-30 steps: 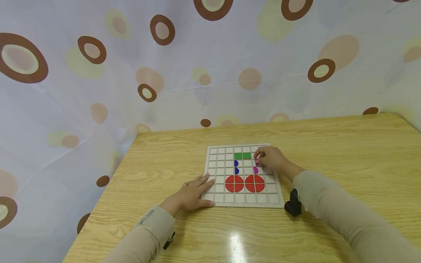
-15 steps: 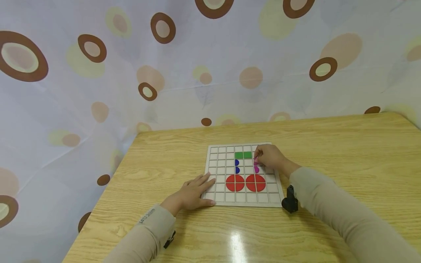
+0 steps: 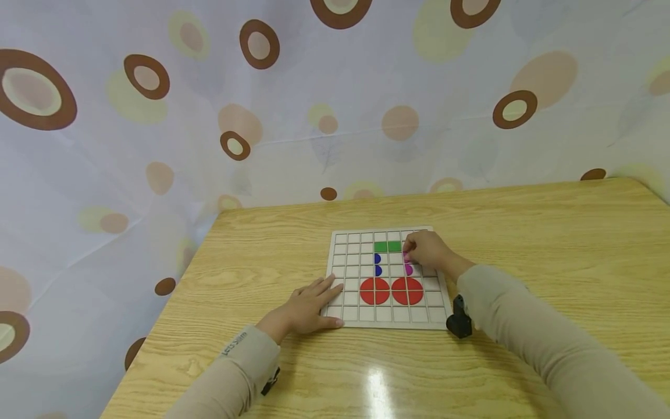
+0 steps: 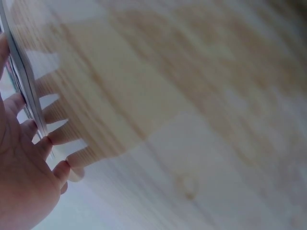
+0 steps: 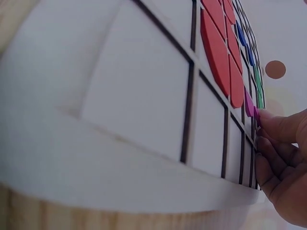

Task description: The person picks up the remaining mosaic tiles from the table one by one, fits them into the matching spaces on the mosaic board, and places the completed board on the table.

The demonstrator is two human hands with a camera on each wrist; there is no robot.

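Observation:
A white grid board [image 3: 384, 315] lies on the table with coloured flat pieces in its cells. My left hand [image 3: 306, 308] rests on its left edge, fingers spread. At the right side of the grid my right hand [image 3: 432, 251] pinches a magenta half-circle piece [image 3: 406, 257], partly covered by the fingertips, against a cell. Just below it sits a second magenta half-circle [image 3: 409, 270]. Two blue half-circles [image 3: 378, 270] stand in a column to the left, under two green squares [image 3: 387, 247]. Two red circles [image 3: 374, 291], each made of quarter pieces, fill the cells beneath.
The wooden table [image 3: 549, 250] extends on both sides of the board and in front of it. A cloth [image 3: 335, 105] with round patterns hangs behind and to the left. Black wrist cameras [image 3: 459, 319] sit under the sleeves.
My right fingers have shifted the magenta half-circle slightly left and lowered it, so it now lines up above the other one. The left hand stays in place.

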